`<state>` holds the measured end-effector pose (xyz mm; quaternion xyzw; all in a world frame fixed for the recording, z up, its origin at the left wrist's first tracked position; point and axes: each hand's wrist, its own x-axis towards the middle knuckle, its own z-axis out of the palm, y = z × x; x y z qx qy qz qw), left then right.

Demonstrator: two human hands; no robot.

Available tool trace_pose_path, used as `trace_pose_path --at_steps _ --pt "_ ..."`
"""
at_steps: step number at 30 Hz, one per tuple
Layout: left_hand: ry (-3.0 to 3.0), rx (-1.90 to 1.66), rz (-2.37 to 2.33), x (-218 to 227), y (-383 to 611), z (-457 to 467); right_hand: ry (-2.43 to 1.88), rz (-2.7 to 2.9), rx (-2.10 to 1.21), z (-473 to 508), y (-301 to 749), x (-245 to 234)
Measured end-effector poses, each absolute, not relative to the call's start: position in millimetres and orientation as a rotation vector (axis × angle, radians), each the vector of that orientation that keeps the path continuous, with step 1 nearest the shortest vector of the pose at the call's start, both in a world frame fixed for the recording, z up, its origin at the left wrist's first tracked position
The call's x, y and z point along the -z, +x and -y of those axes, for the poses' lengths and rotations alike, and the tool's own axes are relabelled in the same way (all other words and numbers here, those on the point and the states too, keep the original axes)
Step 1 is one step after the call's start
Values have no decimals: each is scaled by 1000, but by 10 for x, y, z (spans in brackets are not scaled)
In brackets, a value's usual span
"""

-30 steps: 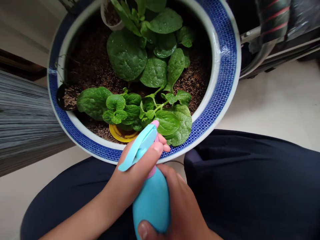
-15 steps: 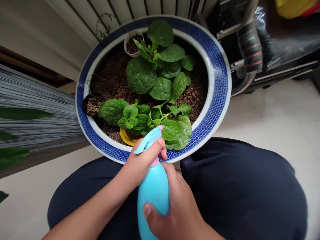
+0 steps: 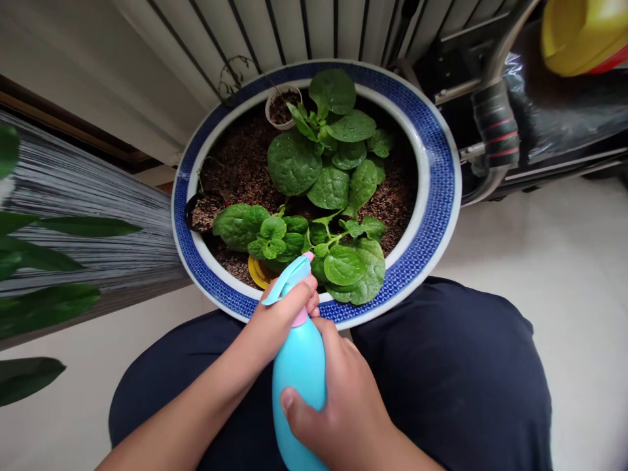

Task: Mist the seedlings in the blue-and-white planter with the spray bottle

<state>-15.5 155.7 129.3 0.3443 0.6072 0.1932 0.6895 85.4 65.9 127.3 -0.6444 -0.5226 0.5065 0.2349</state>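
Both my hands are on a light-blue spray bottle (image 3: 299, 366) with a pink collar and a pink nozzle tip. My left hand (image 3: 277, 317) is closed round the spray head, its fingers near the trigger, which is mostly hidden. Lower down, my right hand (image 3: 338, 399) wraps the body of the bottle, thumb across the front. The nozzle points at leafy green plants (image 3: 343, 265) close ahead. They grow in dark soil (image 3: 235, 170) inside a large oval planter (image 3: 439, 176) with a blue-and-white patterned rim. Droplets dot some leaves.
Inside the planter are a small white pot (image 3: 282, 108), a small black pot (image 3: 203, 210) and a yellow pot (image 3: 260, 271). A metal frame with a taped handle (image 3: 495, 131) stands to the right. Long leaves (image 3: 53, 307) and a string curtain (image 3: 108, 216) are at the left. My knees flank the bottle.
The view has shifted, so the planter sits lower and further right, and more of the left-hand leaves show. Both hands keep their hold on the spray bottle.
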Motion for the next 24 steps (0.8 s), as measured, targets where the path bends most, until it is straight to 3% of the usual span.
trace_pose_path --at_steps 13,20,24 --pt "847 -567 -937 -1331 -151 -1553 -1763 1562 -1112 -575 1008 -1213" --pt "976 -229 -609 -1182 -282 -1271 -1673 1415 -929 -304 1331 -1182" --pt "1009 -223 -549 -1083 -292 -973 -1686 1378 -918 -118 1352 -1081"
